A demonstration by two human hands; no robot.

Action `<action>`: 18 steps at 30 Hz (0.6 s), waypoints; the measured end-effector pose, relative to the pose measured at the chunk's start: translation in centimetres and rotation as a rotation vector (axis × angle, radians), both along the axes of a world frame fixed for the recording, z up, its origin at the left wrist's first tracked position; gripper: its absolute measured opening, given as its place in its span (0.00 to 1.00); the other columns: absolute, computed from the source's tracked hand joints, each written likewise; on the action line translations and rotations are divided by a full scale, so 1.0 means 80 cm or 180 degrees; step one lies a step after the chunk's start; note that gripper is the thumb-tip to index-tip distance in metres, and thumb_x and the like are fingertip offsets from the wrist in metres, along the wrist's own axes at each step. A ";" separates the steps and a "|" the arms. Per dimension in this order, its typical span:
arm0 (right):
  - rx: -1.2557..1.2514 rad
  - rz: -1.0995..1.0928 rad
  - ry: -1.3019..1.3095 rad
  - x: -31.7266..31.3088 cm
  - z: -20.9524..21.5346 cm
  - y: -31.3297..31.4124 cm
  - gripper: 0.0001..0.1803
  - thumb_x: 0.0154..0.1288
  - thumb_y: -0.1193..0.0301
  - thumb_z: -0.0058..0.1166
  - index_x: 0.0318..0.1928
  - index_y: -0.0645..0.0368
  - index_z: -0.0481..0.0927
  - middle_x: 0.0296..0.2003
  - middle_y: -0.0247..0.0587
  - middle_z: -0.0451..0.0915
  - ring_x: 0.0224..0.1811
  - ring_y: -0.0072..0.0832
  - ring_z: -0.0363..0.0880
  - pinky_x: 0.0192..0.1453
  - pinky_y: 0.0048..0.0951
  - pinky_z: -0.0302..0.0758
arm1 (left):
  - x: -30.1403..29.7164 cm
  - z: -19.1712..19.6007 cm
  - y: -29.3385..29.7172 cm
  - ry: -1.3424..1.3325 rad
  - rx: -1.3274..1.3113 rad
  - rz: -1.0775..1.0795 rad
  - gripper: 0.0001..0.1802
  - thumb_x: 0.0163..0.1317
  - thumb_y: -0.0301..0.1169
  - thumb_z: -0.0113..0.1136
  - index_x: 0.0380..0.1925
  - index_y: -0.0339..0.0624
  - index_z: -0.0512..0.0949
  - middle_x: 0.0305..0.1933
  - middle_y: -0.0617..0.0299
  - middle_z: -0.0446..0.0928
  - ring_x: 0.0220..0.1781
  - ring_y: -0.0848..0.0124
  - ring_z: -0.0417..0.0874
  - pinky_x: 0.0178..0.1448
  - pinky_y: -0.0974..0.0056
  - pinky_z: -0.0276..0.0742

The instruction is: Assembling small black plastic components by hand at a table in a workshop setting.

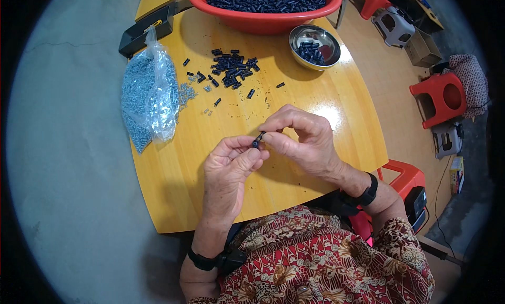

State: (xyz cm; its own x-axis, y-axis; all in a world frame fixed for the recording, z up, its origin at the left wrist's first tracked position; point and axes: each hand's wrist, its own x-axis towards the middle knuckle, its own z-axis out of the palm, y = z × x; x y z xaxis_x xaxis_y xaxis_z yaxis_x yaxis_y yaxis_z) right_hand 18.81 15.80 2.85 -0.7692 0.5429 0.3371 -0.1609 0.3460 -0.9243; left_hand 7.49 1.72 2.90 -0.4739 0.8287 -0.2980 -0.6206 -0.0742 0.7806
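Over the near part of the yellow table [284,183], my left hand [226,170] pinches a small black cylindrical part [255,144] between thumb and fingers. My right hand [307,141] meets it from the right, thumb and forefinger closed on a small dark piece [261,135] at the part's upper end. Whether the two pieces are joined is too small to tell. Beyond my hands lies a loose pile of similar black parts [231,70], with a few strays around it. Small silvery pieces [186,94] lie spilled to its left.
A clear plastic bag [161,101] of small silvery pieces lies at the table's left edge, by a dark tray [143,36]. At the back stand a red basin [263,23] heaped with black parts and a metal bowl [336,50] holding more. Red stools [428,96] stand at right.
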 end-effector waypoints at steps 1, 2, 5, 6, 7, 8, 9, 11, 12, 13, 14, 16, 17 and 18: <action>-0.0279 -0.0048 -0.0013 0.000 -0.001 0.000 0.06 0.60 0.77 0.60 0.38 0.65 0.83 0.32 0.38 0.81 0.36 0.23 0.79 0.41 0.24 0.76 | -0.001 0.002 0.000 -0.0040 -0.0030 -0.0042 0.09 0.66 0.22 0.57 0.46 0.35 0.76 0.43 0.57 0.81 0.43 0.72 0.84 0.49 0.73 0.80; -0.0281 -0.0051 -0.0013 0.001 -0.001 0.000 0.06 0.60 0.77 0.60 0.38 0.65 0.83 0.32 0.38 0.81 0.36 0.23 0.79 0.41 0.24 0.76 | -0.001 0.002 0.001 -0.0041 -0.0031 -0.0045 0.09 0.66 0.22 0.57 0.46 0.35 0.76 0.43 0.57 0.81 0.43 0.72 0.84 0.49 0.73 0.80; -0.0294 -0.0137 -0.0030 0.001 0.001 0.002 0.06 0.60 0.77 0.60 0.38 0.65 0.83 0.32 0.38 0.81 0.35 0.22 0.79 0.41 0.24 0.76 | -0.001 0.003 0.001 -0.0148 -0.0053 -0.0027 0.09 0.67 0.23 0.56 0.47 0.35 0.76 0.43 0.57 0.81 0.42 0.73 0.84 0.48 0.72 0.80; -0.0209 -0.0114 -0.0035 0.001 0.001 0.003 0.06 0.60 0.77 0.60 0.38 0.66 0.83 0.32 0.39 0.81 0.35 0.22 0.79 0.42 0.24 0.76 | 0.000 0.003 0.001 -0.0149 -0.0078 0.0004 0.09 0.68 0.24 0.56 0.47 0.36 0.76 0.43 0.57 0.81 0.42 0.73 0.84 0.48 0.73 0.80; -0.0124 -0.0091 -0.0041 0.001 0.001 0.004 0.07 0.60 0.77 0.60 0.39 0.66 0.83 0.32 0.39 0.81 0.35 0.22 0.79 0.42 0.24 0.76 | 0.000 0.002 0.001 -0.0150 -0.0103 0.0035 0.09 0.69 0.25 0.55 0.47 0.36 0.76 0.43 0.57 0.81 0.41 0.73 0.84 0.47 0.73 0.80; -0.0126 -0.0094 -0.0042 0.001 0.000 0.005 0.07 0.60 0.77 0.60 0.39 0.66 0.83 0.32 0.39 0.81 0.35 0.22 0.79 0.42 0.24 0.76 | 0.000 0.002 0.001 -0.0151 -0.0105 0.0032 0.09 0.69 0.25 0.55 0.47 0.36 0.76 0.43 0.57 0.81 0.41 0.73 0.84 0.47 0.73 0.80; -0.0161 -0.0038 -0.0041 0.001 0.000 0.005 0.07 0.61 0.77 0.60 0.39 0.66 0.83 0.32 0.39 0.81 0.36 0.22 0.79 0.42 0.24 0.76 | 0.000 0.002 0.001 -0.0126 -0.0117 0.0046 0.09 0.69 0.25 0.55 0.47 0.36 0.76 0.43 0.57 0.81 0.41 0.73 0.84 0.47 0.73 0.80; -0.0198 0.0018 -0.0040 0.001 0.000 0.005 0.07 0.61 0.77 0.59 0.39 0.66 0.83 0.33 0.39 0.81 0.36 0.22 0.80 0.42 0.24 0.76 | 0.000 0.002 0.001 -0.0100 -0.0130 0.0060 0.09 0.70 0.26 0.54 0.47 0.36 0.77 0.43 0.58 0.81 0.40 0.73 0.84 0.46 0.73 0.80; -0.0176 0.0026 -0.0051 0.001 0.000 0.005 0.07 0.61 0.77 0.59 0.39 0.66 0.83 0.33 0.39 0.81 0.36 0.23 0.80 0.42 0.24 0.76 | 0.000 0.002 0.001 -0.0068 -0.0128 0.0044 0.09 0.70 0.26 0.55 0.47 0.36 0.77 0.43 0.58 0.81 0.40 0.73 0.84 0.46 0.73 0.79; -0.0154 0.0035 -0.0062 0.001 0.001 0.004 0.07 0.61 0.77 0.59 0.39 0.66 0.82 0.33 0.39 0.81 0.36 0.23 0.80 0.42 0.24 0.77 | 0.000 0.002 0.001 -0.0035 -0.0126 0.0028 0.09 0.70 0.27 0.55 0.47 0.36 0.77 0.42 0.58 0.81 0.40 0.73 0.84 0.46 0.73 0.79; -0.0153 0.0033 -0.0062 0.001 0.001 0.004 0.07 0.61 0.77 0.59 0.39 0.66 0.82 0.33 0.39 0.81 0.36 0.23 0.80 0.42 0.24 0.77 | 0.000 0.002 0.000 -0.0035 -0.0125 0.0027 0.09 0.70 0.27 0.55 0.47 0.36 0.77 0.42 0.58 0.81 0.40 0.73 0.84 0.46 0.73 0.79; -0.0074 0.0035 -0.0014 0.001 0.001 0.005 0.07 0.61 0.77 0.58 0.39 0.66 0.82 0.33 0.40 0.81 0.36 0.24 0.80 0.42 0.25 0.77 | 0.000 0.000 0.001 0.0182 -0.0087 0.0028 0.10 0.69 0.27 0.56 0.47 0.34 0.77 0.42 0.57 0.82 0.41 0.73 0.84 0.47 0.72 0.79; -0.0076 0.0031 -0.0015 0.001 0.002 0.005 0.07 0.61 0.77 0.58 0.39 0.66 0.82 0.33 0.40 0.81 0.36 0.24 0.80 0.42 0.25 0.77 | 0.001 0.000 0.002 0.0182 -0.0089 0.0024 0.10 0.69 0.27 0.56 0.47 0.34 0.77 0.42 0.57 0.82 0.41 0.73 0.84 0.47 0.72 0.79; 0.0003 0.0027 -0.0027 0.001 0.003 0.005 0.07 0.61 0.77 0.58 0.39 0.66 0.82 0.33 0.40 0.81 0.36 0.25 0.81 0.42 0.25 0.77 | 0.001 -0.001 0.002 0.0335 -0.0135 0.0064 0.10 0.69 0.27 0.56 0.47 0.34 0.77 0.41 0.58 0.82 0.40 0.73 0.84 0.46 0.72 0.79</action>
State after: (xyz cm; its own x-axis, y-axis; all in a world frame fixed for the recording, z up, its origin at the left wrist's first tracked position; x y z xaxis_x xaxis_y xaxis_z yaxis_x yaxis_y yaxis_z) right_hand 18.93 16.21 3.05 -0.7766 0.5359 0.3313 -0.1562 0.3456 -0.9253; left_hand 7.55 1.87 2.81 -0.5208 0.8064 -0.2802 -0.5336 -0.0513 0.8442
